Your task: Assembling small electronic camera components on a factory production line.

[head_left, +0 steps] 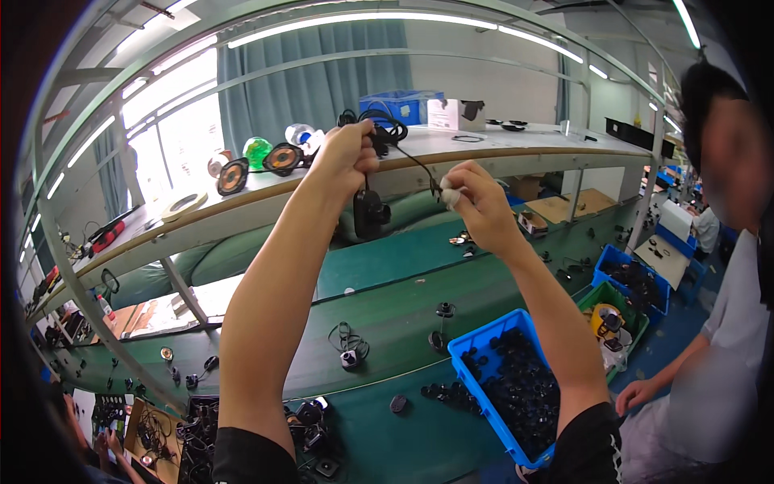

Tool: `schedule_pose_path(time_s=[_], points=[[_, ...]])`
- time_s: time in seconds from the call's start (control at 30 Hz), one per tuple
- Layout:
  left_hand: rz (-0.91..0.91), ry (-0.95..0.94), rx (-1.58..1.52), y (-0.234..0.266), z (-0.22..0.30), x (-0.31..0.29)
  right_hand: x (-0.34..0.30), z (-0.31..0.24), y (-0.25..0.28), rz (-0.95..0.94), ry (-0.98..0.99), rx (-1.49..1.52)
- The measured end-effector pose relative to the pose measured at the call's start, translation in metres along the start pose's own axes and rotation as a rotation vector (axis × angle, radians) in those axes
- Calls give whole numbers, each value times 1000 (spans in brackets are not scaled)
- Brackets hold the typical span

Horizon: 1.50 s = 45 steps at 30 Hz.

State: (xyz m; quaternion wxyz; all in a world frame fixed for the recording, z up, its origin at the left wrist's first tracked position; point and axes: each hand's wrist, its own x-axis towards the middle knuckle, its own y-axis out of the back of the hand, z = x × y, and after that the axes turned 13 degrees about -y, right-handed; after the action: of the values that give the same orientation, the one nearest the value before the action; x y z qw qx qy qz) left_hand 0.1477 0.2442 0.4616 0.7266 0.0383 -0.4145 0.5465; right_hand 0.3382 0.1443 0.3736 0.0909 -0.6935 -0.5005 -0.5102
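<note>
My left hand (347,155), raised in the middle, is closed round a coiled black cable (389,123). Below that fist hangs a small black camera-like device (371,214) with a short round barrel; whether it is gripped or only dangles from the cable, I cannot tell. To the right, my right hand (486,211) pinches a thin end of the cable between fingertips that carry whitish covers. The cable runs slack between the two hands, in front of the shelf edge.
A white shelf (516,145) holds round speakers (282,159), a tape roll (184,206) and a blue bin (403,106). Below it, a green conveyor belt (387,323) carries scattered cabled devices (349,355). A blue crate (476,379) of black parts stands at right, near another person (730,323).
</note>
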Motion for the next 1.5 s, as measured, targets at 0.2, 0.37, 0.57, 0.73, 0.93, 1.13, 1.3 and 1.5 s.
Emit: schedule_pose_path(time_s=[0.2, 0.37, 0.57, 0.73, 0.93, 1.13, 1.3, 1.5], points=[[203, -29, 12, -34, -23, 34, 0, 12, 4, 162, -359, 791], [369, -75, 119, -51, -34, 39, 4, 21, 8, 173, -449, 1186], [202, -88, 122, -52, -57, 59, 16, 34, 9, 105, -540, 1211], [179, -99, 368, -54, -57, 62, 33, 48, 14, -17, -545, 1143], [150, -71, 443, -46, -59, 68, 36, 60, 12, 106, -376, 911], [131, -162, 593, -49, -60, 69, 41, 71, 13, 316, -263, 304], [156, -302, 727, -46, -51, 69, 63, 52, 10, 464, -426, 332], [-302, -770, 915, -56, -66, 39, 72, 65, 16, 588, -235, -80]])
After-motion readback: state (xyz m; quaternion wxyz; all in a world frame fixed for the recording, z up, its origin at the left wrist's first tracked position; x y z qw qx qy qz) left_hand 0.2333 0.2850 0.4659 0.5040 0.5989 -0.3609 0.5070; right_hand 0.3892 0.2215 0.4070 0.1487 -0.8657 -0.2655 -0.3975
